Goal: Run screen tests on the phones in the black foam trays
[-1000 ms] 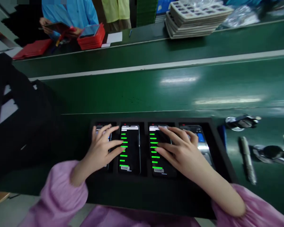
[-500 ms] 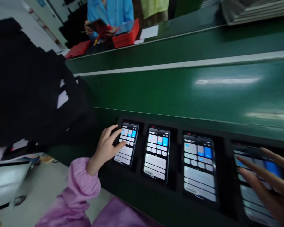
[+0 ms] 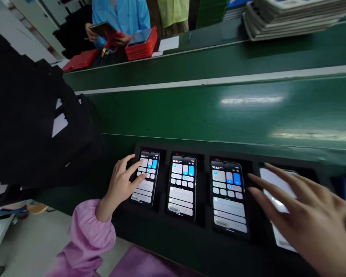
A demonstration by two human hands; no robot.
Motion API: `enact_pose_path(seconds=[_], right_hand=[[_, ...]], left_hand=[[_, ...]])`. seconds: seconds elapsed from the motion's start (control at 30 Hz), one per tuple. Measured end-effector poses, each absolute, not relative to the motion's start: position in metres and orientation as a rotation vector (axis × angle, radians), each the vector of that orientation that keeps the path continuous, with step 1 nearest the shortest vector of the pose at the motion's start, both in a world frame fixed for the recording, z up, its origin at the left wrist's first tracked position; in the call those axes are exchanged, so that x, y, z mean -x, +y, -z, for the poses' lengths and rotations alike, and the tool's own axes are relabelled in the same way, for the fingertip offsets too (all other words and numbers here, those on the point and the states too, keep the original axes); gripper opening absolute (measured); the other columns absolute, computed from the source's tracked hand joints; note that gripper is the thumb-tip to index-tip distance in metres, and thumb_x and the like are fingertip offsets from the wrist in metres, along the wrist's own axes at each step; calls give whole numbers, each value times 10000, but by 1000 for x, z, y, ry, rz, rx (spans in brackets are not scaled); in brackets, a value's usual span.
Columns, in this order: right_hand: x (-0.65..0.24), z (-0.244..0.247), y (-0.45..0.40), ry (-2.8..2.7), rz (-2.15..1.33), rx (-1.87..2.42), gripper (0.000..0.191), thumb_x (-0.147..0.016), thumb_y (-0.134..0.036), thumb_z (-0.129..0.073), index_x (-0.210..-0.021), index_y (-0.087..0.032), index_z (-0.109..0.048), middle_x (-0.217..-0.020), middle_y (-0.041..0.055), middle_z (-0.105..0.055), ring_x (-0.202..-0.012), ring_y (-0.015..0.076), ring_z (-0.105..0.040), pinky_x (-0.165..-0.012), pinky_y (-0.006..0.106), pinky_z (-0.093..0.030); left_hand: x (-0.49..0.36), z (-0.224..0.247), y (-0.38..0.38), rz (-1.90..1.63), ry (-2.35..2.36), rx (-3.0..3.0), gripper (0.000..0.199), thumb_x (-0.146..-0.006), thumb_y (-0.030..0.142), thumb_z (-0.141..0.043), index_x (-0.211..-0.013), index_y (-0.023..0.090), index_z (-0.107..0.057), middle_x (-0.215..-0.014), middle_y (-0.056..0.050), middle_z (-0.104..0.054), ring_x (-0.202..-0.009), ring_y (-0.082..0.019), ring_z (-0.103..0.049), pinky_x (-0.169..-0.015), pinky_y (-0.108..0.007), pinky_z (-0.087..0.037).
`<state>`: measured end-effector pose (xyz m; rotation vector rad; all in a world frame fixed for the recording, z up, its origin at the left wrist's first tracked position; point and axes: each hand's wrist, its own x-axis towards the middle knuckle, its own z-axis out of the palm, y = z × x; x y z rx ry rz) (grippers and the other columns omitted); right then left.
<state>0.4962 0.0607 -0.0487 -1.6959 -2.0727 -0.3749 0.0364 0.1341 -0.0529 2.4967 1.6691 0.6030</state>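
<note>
Four smartphones (image 3: pixel 181 188) seated in black foam tray (image 3: pixel 173 246), hands at outer units

Left hand (image 3: pixel 121 184), fingers spread, has fingertips on leftmost phone (image 3: pixel 145 177); right hand (image 3: pixel 302 219), fingers spread, lies over rightmost phone (image 3: pixel 276 192); middle phones show lit control panels, untouched; green conveyor belt (image 3: pixel 219 115) beyond; co-worker's blue smock (image 3: pixel 121 19) farthest

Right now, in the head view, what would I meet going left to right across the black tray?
Left hand → first smartphone → second smartphone → third smartphone → right hand
</note>
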Motion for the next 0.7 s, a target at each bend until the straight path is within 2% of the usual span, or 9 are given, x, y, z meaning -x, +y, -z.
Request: enact_pose_path(seconds=[0.17,0.27,0.4,0.57,0.7], right_hand=[[-447,44,84,-2284,400,1538,416,-1178,-409,-433,-1273,-288,-820,-1578,135,-633,-1315,340,-627,-1023,535,-428],[-444,52,89,-2275,419,1529,424,-1190,-395,-422,-1228,-268,-825,-1564,143,-641,-1305,346,-629,-1012,534,-410],[-447,53,90,-2269,433,1469,421,-1197,-398,-424,-1224,-250,-817,-1532,148,-661,-1272,349,-646,-980,521,-399],[-446,56,92,-2256,432,1416,369,-1184,-368,-477,-1226,-219,-812,-1500,156,-678,-1249,375,-658,-950,518,-395],[-446,58,97,-2247,424,1391,358,-1183,-358,-482,-1211,-211,-808,-1472,151,-696,-1235,375,-665,-937,514,-399]], left_hand=[[-33,53,137,-595,1658,-2545,434,-1124,477,-573,-1451,252,-747,-1535,-173,-626,-1396,-369,-643,-1183,-618,-557],[-39,45,136,-554,1685,-2573,415,-1128,478,-565,-1402,248,-775,-1514,-183,-647,-1416,-397,-627,-1195,-682,-524],[-75,31,132,-472,1703,-2639,393,-1120,479,-601,-1406,271,-773,-1552,-183,-646,-1525,-447,-531,-1279,-830,-326],[-127,28,138,-354,1385,-2780,468,-1100,580,-625,-1456,301,-747,-1579,-175,-645,-1525,-429,-535,-1275,-867,-309],[-134,34,142,-356,1386,-2774,458,-1090,601,-633,-1413,308,-774,-1579,-168,-648,-1529,-437,-528,-1254,-908,-299]])
